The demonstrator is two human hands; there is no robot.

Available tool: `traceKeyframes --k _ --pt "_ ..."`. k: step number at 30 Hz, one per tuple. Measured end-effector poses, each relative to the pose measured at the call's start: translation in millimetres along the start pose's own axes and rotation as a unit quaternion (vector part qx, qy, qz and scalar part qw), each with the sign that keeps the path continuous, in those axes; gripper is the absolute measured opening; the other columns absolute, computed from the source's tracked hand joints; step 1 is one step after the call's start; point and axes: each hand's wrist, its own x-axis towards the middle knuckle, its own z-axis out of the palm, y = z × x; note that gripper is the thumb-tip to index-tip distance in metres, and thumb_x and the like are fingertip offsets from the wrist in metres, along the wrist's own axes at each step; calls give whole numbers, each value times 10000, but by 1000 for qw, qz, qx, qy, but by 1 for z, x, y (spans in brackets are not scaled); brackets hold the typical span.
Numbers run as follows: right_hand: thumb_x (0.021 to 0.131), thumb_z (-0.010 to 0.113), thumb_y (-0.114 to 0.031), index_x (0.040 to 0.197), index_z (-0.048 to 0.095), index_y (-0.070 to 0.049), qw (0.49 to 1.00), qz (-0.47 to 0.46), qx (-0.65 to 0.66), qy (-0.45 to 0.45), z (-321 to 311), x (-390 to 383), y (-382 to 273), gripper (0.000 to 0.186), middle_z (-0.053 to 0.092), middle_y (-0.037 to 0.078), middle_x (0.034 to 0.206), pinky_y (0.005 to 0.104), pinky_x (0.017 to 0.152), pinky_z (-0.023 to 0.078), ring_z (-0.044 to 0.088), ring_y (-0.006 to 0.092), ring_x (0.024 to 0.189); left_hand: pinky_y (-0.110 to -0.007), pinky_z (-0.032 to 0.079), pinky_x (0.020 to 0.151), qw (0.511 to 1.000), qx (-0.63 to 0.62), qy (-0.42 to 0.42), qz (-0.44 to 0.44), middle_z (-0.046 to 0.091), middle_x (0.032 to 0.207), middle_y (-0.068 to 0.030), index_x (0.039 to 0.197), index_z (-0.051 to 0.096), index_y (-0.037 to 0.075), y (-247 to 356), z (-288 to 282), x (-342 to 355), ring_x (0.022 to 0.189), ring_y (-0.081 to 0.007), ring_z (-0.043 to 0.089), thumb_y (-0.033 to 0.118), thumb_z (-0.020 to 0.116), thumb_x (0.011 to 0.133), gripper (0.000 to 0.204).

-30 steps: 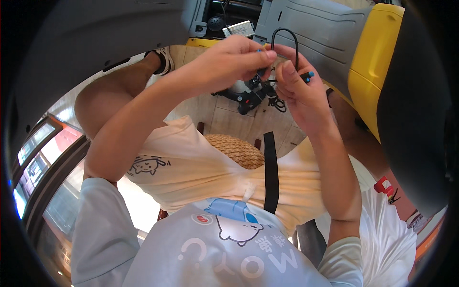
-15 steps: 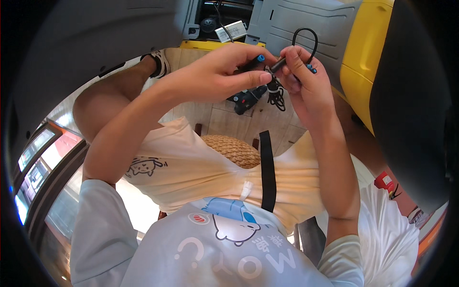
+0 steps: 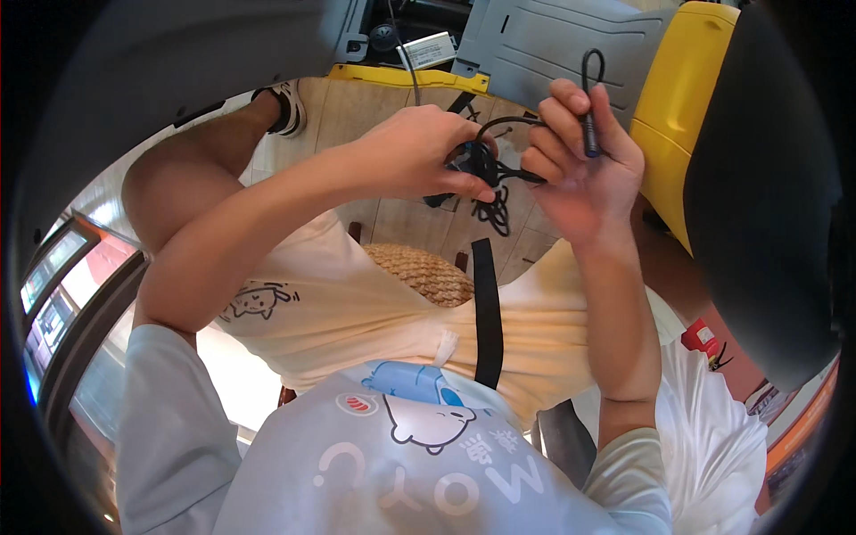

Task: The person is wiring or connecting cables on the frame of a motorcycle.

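Observation:
My left hand (image 3: 415, 156) is closed around a bundle of thin black cable (image 3: 484, 167), with loose loops hanging below the fingers. Behind that hand a dark piece with a bluish part shows only in part; its kind is hidden. To the right, my right hand (image 3: 584, 169) is raised, palm partly toward me. Between its thumb and fingers it pinches a black cylindrical cable plug (image 3: 590, 138), end pointing down, and the cable bends in a small loop above it. A stretch of black cable runs from the bundle to the lower fingers of my right hand.
Ahead stands a grey and yellow machine (image 3: 682, 80) with an open compartment, a silver labelled box (image 3: 428, 51) and a hanging dark cord. A woven stool seat (image 3: 419, 272) shows between my legs over wood-look flooring. Dark panels flank both sides; a red fire extinguisher (image 3: 701, 337) stands right.
My hands have moved apart from where they nearly met. My left hand now grips the cable bundle, where a blue-tipped plug showed before. The plug in my right hand has turned to point downward.

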Motion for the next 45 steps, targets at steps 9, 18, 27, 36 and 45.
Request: traceKeyframes --k 9,18,27,36,45 --pt "975 557 -250 1319 493 -47 952 -145 -262 70 7 4 0 405 564 142 1247 386 978 465 574 260 1137 -268 452 672 975 -218 17 -47 634 846 0 1109 646 62 1 -18 5 754 -81 537 333 700 889 354" --pt "959 591 -249 1248 563 -90 858 -19 -479 186 -41 18 1 331 609 85 1179 307 883 476 605 157 1008 -179 322 649 892 -444 80 -24 510 831 83 1036 606 89 -21 -53 2 726 -1 386 309 586 966 232" --pt "978 555 -321 1160 531 -105 936 14 -280 213 -58 30 53 283 596 19 1108 309 977 369 526 124 1019 -252 473 831 790 -610 53 43 593 1028 -46 1183 533 -2 -10 -65 -16 931 -143 590 204 517 966 300" --pt "1019 461 -184 1130 513 -86 887 -110 -381 236 -44 29 54 157 413 -30 712 269 746 491 446 82 642 -319 376 730 730 -674 110 29 365 635 -12 568 413 89 -7 -73 -15 646 -154 428 330 457 905 417" --pt "1024 431 -237 1377 441 -117 926 30 -229 299 -62 25 66 373 465 44 1228 310 881 447 550 140 938 -326 335 785 681 -719 62 123 323 590 -21 540 393 90 -7 -90 -18 629 -169 352 386 489 837 430"
